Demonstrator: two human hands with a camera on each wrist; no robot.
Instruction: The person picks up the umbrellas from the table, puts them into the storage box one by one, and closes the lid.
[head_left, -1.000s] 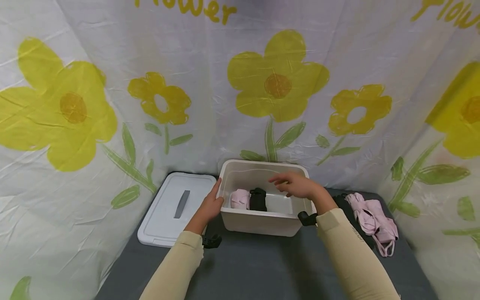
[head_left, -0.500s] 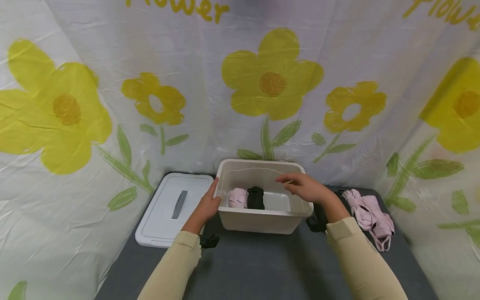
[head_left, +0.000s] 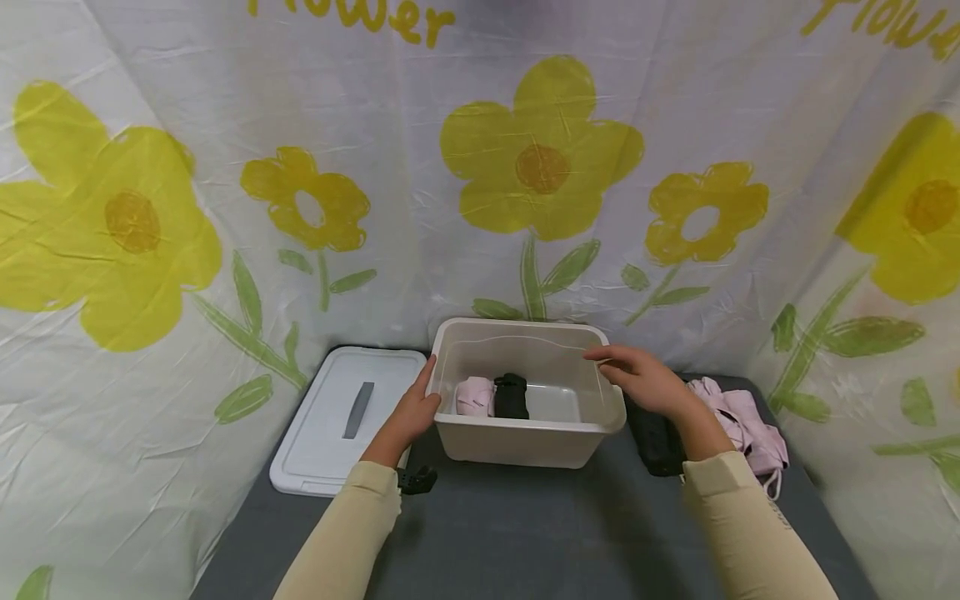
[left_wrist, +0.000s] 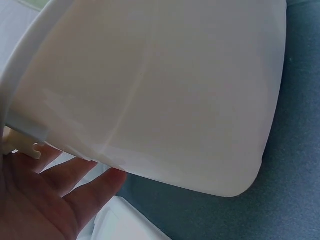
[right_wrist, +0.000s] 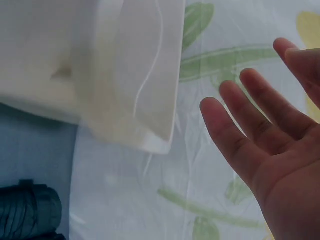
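A beige storage bin [head_left: 517, 444] stands at the back of the table. My left hand [head_left: 408, 417] holds its left end, thumb near the front corner; in the left wrist view the fingertips lie against the outer wall [left_wrist: 200, 90]. Inside, toward the left, a small pink rolled bundle [head_left: 475, 397] sits beside a black rolled bundle [head_left: 512, 397]. My right hand [head_left: 647, 381] hovers over the bin's right rim with nothing held. Its fingers [right_wrist: 240, 142] are spread and loosely bent in the right wrist view, apart from the bin.
Left of the bin lies a white lid [head_left: 318, 442] with a grey handle. To its right are a black bundle [head_left: 658, 443] and a crumpled pink fabric bundle [head_left: 757, 429] with a strap, partly behind my right arm. A flower-printed curtain [head_left: 420, 275] hangs directly behind the table.
My right hand has moved right, from above the bin's inside to its right rim, uncovering part of the black bundle on the table. My left hand stays on the bin.
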